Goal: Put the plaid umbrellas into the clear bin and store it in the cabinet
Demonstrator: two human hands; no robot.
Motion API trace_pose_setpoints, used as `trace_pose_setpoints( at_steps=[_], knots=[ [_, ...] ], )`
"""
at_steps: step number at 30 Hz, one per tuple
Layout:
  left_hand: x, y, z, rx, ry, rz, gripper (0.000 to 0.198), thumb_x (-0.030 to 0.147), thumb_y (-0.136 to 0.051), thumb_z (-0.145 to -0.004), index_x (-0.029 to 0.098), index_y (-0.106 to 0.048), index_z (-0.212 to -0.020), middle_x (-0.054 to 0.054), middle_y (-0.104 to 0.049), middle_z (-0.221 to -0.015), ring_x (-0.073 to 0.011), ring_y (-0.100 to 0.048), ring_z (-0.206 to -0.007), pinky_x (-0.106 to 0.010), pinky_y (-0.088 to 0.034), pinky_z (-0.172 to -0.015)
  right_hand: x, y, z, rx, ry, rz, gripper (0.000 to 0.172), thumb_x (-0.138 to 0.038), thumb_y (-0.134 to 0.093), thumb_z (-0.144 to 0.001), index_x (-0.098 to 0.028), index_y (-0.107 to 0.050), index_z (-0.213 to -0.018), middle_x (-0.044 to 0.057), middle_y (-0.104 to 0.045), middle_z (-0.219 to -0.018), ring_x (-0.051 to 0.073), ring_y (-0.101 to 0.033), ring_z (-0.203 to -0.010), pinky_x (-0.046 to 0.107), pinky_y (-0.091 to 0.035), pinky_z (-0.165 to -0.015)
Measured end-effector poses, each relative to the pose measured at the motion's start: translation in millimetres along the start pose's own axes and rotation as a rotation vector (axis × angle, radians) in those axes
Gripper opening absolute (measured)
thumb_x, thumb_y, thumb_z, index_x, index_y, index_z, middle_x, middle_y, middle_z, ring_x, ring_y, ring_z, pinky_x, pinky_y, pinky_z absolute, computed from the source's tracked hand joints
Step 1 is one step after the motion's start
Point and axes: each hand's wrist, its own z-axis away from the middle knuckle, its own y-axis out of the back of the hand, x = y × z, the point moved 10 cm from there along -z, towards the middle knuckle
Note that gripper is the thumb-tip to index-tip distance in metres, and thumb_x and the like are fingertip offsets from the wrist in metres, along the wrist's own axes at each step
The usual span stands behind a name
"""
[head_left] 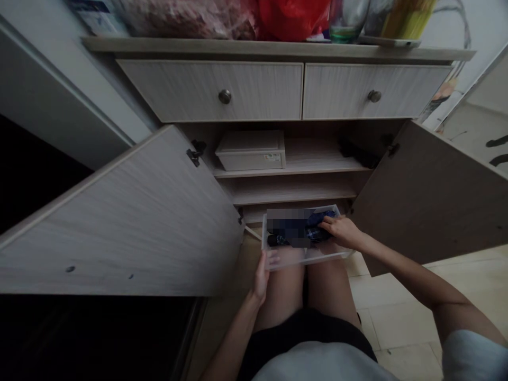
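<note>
A clear plastic box [323, 258] rests on my thighs, in front of the open cabinet. Its left front corner is in my left hand [262, 275], fingers curled around the wall. Inside lie dark blue fabric items, some with a plaid pattern; a blurred patch hides part of them. My right hand [340, 231] reaches over the box's right side, its fingers closed on a dark blue fabric bundle [319, 218] at the right end. Whether the bundle is a folded umbrella or plain cloth I cannot tell.
Two swung-out doors, left [130, 227] and right [444, 201], flank me. A lidded white box [252, 151] stands on the upper shelf [313, 153], with a dark object [359, 153] at its right. Above are two closed drawers [254, 90]; bags and a glass [347, 24] stand on top.
</note>
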Motion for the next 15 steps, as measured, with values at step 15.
trace_pose_setpoints(
  at_steps=[15],
  knots=[
    [-3.5, -2.6, -0.8, 0.114, -0.017, 0.112, 0.049, 0.063, -0.062, -0.079, 0.017, -0.07, -0.094, -0.007, -0.072, -0.092, -0.0196, -0.064, -0.079, -0.034, -0.045, -0.084, 309.9, 80.9, -23.7, 0.36, -0.903, -0.153, 0.057, -0.032, -0.057, -0.091, -0.006, -0.051, -0.141, 0.03, -0.049, -0.139, 0.04, -0.051, -0.127, 0.052, -0.043, -0.1]
  ],
)
